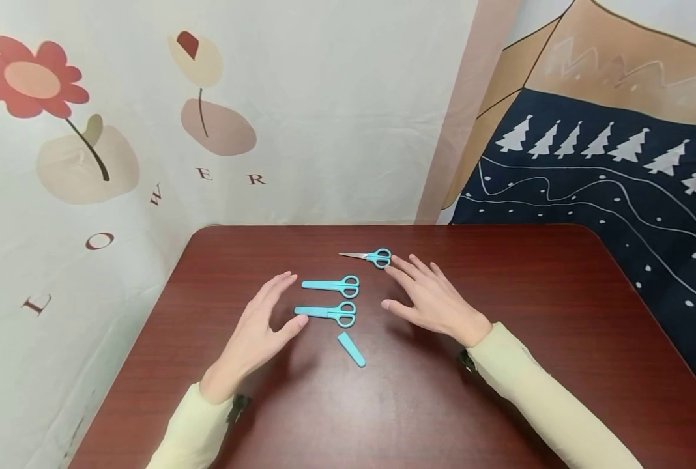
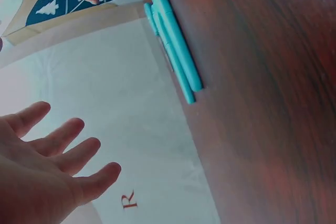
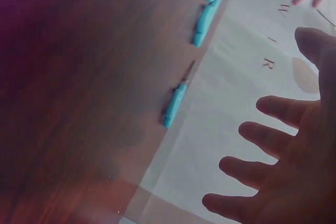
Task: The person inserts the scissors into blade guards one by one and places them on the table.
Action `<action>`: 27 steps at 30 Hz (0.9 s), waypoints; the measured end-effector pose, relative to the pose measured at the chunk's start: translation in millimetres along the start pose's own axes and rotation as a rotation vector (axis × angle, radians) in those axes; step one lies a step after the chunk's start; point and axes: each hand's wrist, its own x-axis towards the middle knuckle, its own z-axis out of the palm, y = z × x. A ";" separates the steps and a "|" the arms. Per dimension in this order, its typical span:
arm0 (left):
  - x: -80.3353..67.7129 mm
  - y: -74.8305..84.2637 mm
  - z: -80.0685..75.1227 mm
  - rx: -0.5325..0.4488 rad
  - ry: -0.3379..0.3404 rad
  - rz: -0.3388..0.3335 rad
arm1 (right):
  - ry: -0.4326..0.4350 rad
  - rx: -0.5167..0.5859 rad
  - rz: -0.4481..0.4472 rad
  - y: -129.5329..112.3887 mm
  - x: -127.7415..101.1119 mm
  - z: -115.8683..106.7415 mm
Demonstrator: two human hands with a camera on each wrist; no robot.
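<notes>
Three blue-handled scissors lie on the table, their blades toward the left. The farthest scissors [image 1: 377, 258] show a bare metal blade. The middle scissors [image 1: 332, 285] and the nearest scissors [image 1: 328, 312] have blue covers over their blades. A loose blue blade cover [image 1: 351, 349] lies slanted in front of them. My left hand [image 1: 259, 326] hovers left of the covered scissors with fingers extended, its thumb overlapping the nearest cover's tip in the head view. My right hand [image 1: 430, 293], fingers spread, is to the right, its fingertips close by the bare scissors' handles. Both palms hold nothing.
The dark red-brown table [image 1: 500, 417] has rounded far corners. Behind it hangs a pale curtain with printed flowers [image 1: 31, 79] and letters. At the right is a dark blue cloth [image 1: 559, 176] with white trees.
</notes>
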 end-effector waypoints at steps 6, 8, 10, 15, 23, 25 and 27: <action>-8.4 2.9 -4.1 -0.001 0.033 0.000 | -0.096 -0.037 0.019 2.4 27.6 11.0; -11.2 4.2 -5.1 0.005 0.038 -0.006 | -0.115 -0.049 0.026 3.0 35.7 14.5; -14.3 5.2 -6.5 0.012 0.042 -0.011 | -0.130 -0.057 0.035 3.8 43.7 17.8; -21.8 5.9 -9.2 0.025 0.051 -0.012 | -0.160 -0.065 0.068 5.9 62.3 23.4; -29.6 1.1 -8.9 0.050 0.058 0.003 | -0.217 -0.082 0.115 10.5 85.0 30.1; -30.5 1.4 -9.6 0.055 0.056 0.001 | -0.240 -0.080 0.134 10.4 89.5 30.0; -31.3 2.0 -10.5 0.060 0.052 -0.006 | -0.253 -0.083 0.144 9.8 93.1 29.6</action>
